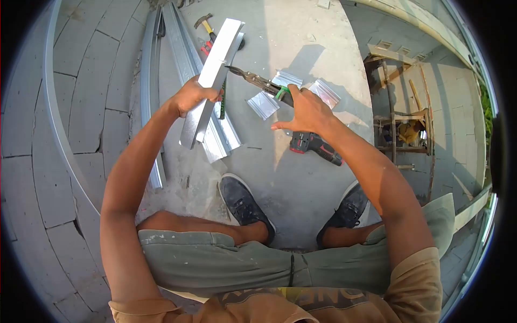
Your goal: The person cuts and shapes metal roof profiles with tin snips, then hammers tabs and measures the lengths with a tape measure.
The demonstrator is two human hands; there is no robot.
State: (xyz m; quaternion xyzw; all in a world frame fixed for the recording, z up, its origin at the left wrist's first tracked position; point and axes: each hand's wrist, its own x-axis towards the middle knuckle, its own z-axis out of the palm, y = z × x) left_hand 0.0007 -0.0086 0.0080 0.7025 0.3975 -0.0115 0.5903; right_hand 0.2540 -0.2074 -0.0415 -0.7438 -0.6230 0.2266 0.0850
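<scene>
A shiny metal channel (214, 67) is tilted up in front of me, and my left hand (195, 98) is closed around its middle. In my right hand (311, 110) is a pair of tin snips (265, 83) with green on the handles. The dark jaws of the snips meet the channel's right edge, a little above my left hand. My right thumb is spread away from the handles. Below the snips, short cut metal pieces (263, 104) lie on the floor. Close under my right wrist is a black and red cordless drill (316, 148).
Long metal profiles (180, 40) lie on the concrete floor (258, 172) at the left, beside a block wall (86, 81). A hammer (205, 24) rests near a red-handled tool (205, 48). Right of the floor's edge stands wooden scaffolding (393, 116). My shoes (243, 202) are just ahead.
</scene>
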